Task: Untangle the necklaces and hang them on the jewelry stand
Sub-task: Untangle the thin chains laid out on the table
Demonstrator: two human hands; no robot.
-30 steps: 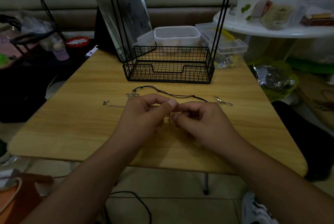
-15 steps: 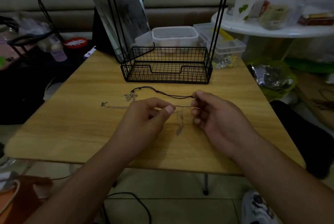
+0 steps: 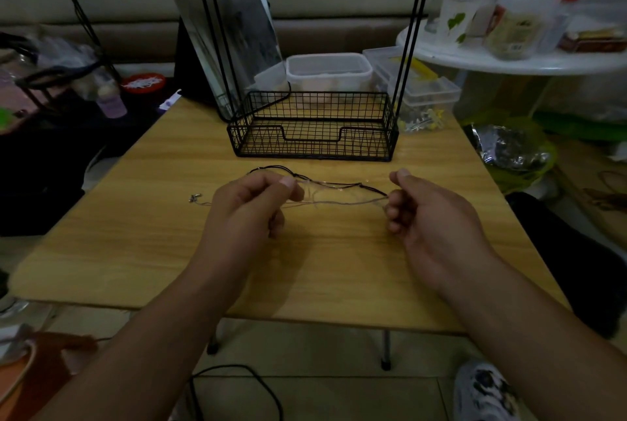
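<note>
Pale wood-grain laminate covers the low folding table, a smooth rectangular top on thin dark legs. At its far edge stands the jewelry stand, black metal all through: a shallow wire-mesh basket with a notched front wall as its base, slim paired rods rising from each end, and a row of small hooks just visible at the top of the view. Behind it leans a glossy oval mirror, and beside that sit translucent plastic boxes with rounded corners and snap lids. A round white side table to the right carries a paper cup printed with green leaves and some crinkled plastic packaging. Above the middle of the wooden top, the left hand has its fingers curled, thumb and forefinger pinching the strands; the right hand is likewise curled, pinching the other end, the two hands well apart. Stretched between them are the necklaces: a thin black cord running along the upper line and a fine pale chain below it, blurred where they cross so the tangle cannot be read. A small silvery clasp lies on the wood just left of the left hand.
</note>
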